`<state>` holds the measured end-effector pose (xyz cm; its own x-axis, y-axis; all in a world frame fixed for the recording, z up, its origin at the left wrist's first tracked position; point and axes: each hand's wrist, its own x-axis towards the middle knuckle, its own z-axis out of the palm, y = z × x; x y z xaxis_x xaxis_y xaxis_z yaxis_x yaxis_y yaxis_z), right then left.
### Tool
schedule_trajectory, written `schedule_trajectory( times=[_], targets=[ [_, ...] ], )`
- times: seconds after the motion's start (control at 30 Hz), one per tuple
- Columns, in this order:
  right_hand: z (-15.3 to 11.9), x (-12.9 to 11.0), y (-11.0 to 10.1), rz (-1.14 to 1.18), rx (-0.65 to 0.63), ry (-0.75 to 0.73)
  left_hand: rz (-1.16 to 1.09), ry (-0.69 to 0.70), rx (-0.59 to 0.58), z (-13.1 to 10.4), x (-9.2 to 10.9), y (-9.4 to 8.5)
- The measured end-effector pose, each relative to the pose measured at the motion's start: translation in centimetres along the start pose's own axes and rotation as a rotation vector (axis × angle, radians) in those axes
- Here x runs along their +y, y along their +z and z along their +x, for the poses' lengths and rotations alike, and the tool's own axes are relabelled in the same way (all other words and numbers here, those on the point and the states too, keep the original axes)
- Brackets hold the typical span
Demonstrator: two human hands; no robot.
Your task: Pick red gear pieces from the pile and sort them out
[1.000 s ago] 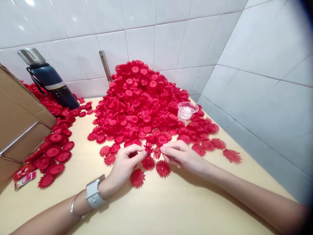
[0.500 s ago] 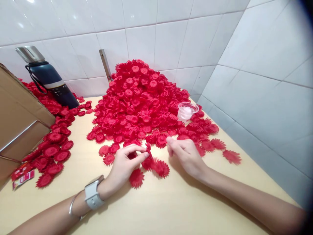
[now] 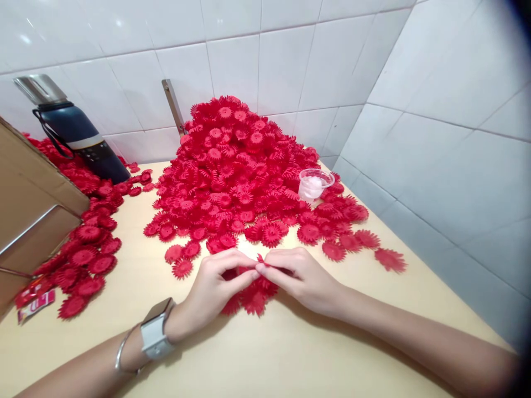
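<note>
White tiled walls met at a corner behind a pale table (image 3: 290, 354) heaped with red plastic flowers.

Seen from the head camera, the left hand (image 3: 215, 284) and the right hand (image 3: 305, 276) came together at the table's middle, fingertips touching, and pinched between them one small red flower piece (image 3: 260, 258); both hands were closed on it. Under the hands lay a few loose flowers (image 3: 253, 301) on the tabletop. Behind them rose the big flower pile (image 3: 236, 166), with a small clear cup (image 3: 314, 184) at its right edge. To the left stood a dark flask (image 3: 74, 135) and a cardboard box (image 3: 33, 204), with more flowers beside them.
</note>
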<state>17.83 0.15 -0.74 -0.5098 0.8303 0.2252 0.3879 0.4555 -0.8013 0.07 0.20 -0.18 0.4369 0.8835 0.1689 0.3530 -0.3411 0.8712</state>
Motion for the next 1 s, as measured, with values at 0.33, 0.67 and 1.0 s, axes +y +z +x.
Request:
schedule_trajectory(
  times=[0.33,0.67,1.0],
  targets=[
    [0.03,-0.44,-0.57,0.302,-0.134,0.171,-0.022,-0.014,0.001,0.07,0.14,-0.19],
    [0.04,-0.23,-0.60,0.336,-0.111,0.175,-0.087,-0.035,-0.043,0.10,0.33,-0.27],
    [0.14,-0.60,-0.93,0.414,-0.089,0.226,-0.077,-0.074,0.102,0.22,0.00,-0.35]
  ],
)
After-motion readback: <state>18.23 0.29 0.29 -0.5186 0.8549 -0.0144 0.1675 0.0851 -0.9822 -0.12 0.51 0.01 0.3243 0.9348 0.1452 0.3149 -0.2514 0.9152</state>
